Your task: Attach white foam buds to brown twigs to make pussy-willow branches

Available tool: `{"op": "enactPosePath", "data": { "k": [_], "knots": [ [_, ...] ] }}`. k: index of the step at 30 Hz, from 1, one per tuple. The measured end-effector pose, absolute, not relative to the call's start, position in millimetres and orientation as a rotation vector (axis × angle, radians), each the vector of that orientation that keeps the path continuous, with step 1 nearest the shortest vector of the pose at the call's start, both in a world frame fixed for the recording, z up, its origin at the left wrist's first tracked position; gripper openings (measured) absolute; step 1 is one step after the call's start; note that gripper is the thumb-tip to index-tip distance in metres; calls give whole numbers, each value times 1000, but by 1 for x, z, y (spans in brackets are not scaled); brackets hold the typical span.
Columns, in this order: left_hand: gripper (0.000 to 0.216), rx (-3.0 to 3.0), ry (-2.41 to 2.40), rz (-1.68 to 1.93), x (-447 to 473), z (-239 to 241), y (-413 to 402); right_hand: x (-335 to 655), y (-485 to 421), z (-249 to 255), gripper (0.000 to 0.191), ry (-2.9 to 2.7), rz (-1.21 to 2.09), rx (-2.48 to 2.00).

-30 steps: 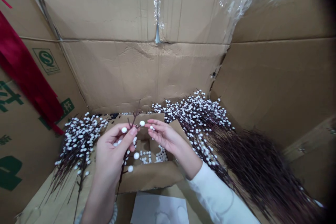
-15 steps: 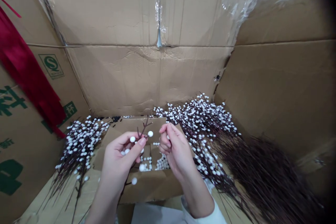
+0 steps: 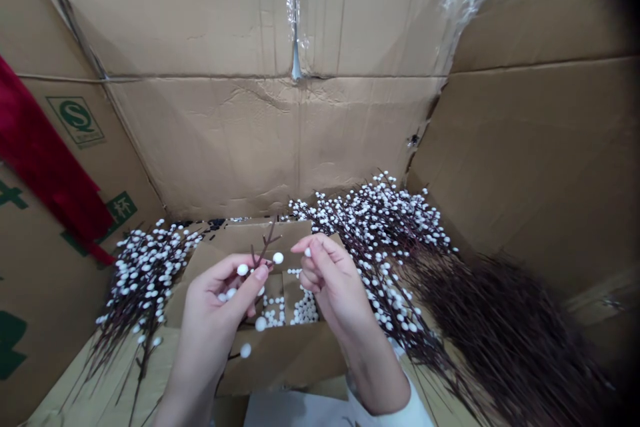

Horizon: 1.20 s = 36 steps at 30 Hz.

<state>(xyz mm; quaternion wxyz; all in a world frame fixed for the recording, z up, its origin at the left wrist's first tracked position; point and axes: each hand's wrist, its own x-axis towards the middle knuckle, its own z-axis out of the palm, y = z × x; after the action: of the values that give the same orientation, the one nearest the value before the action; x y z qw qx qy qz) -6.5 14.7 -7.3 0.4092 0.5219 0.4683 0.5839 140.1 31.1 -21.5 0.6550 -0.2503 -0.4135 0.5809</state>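
Observation:
My left hand [image 3: 220, 303] pinches a dark brown twig [image 3: 263, 252] with white foam beads stuck on its tips, holding it over a small open cardboard box [image 3: 280, 353]. My right hand [image 3: 333, 280] is beside it, fingers curled, pinching a single white bead [image 3: 307, 252] between thumb and forefinger near the twig's bare tips. Loose white beads [image 3: 293, 310] lie inside the small box below both hands.
A pile of beaded branches [image 3: 145, 273] lies at the left, a bigger one [image 3: 385, 227] at the right. Bare dark twigs [image 3: 500, 340] spread at far right. Large cardboard walls [image 3: 260, 140] surround everything. Red cloth [image 3: 45, 167] hangs at left.
My right hand has curled from open fingers into a pinch and brought a bead up near the twig. The left hand has kept the twig nearly still. The view shifted slightly.

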Motion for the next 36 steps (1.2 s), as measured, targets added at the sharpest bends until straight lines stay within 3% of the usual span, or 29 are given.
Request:
{"op": "enactPosePath", "data": {
  "k": [7, 26, 36],
  "knots": [
    [8, 1548, 1372, 1547, -1, -7, 11, 129, 11, -26, 14, -1032, 1064, -700],
    [6, 2372, 1360, 1689, -4, -6, 1, 129, 3, -31, 10, -1410, 689, -911],
    [8, 2197, 1291, 1602, -3, -4, 1, 129, 7, -26, 10, -1433, 593, -878]
  ]
}}
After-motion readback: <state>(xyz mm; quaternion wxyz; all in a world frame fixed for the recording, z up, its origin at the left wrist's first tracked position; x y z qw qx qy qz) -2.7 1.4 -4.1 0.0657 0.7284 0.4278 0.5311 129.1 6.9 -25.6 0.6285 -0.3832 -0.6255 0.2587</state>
